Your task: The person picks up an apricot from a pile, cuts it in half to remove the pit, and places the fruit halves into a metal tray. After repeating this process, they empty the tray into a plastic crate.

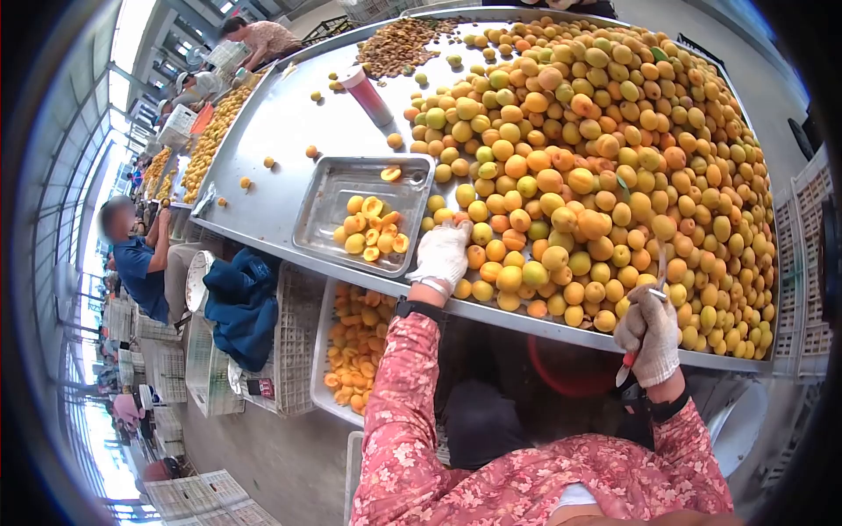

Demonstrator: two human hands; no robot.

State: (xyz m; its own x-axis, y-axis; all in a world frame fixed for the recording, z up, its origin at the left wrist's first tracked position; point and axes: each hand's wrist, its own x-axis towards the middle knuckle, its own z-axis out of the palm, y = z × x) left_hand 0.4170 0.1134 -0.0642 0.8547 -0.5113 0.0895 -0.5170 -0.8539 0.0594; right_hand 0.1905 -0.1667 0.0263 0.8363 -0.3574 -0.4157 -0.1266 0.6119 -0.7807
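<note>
My left hand (pixel 441 254), in a white knit glove, is at the near edge of a heap of whole apricots (pixel 561 180). Its fingers curl over an apricot (pixel 445 216) at their tips, partly hidden by the glove. My right hand (pixel 651 340), also gloved, is closed around a slim metal tool (pixel 662 263) with a red handle, its thin end pointing up over the fruit. Left of my left hand lies a shallow metal tray (pixel 307 215). Halved apricots (pixel 373 230) are piled in its near right part, and one half (pixel 390 174) lies near its far edge.
A red-and-clear cylinder (pixel 367 96) and a mound of pits (pixel 399 48) are on the metal table (pixel 254 206). Below its edge, a white crate (pixel 323 351) holds apricot halves. A seated person (pixel 145 272) and stacked crates (pixel 162 368) are at left.
</note>
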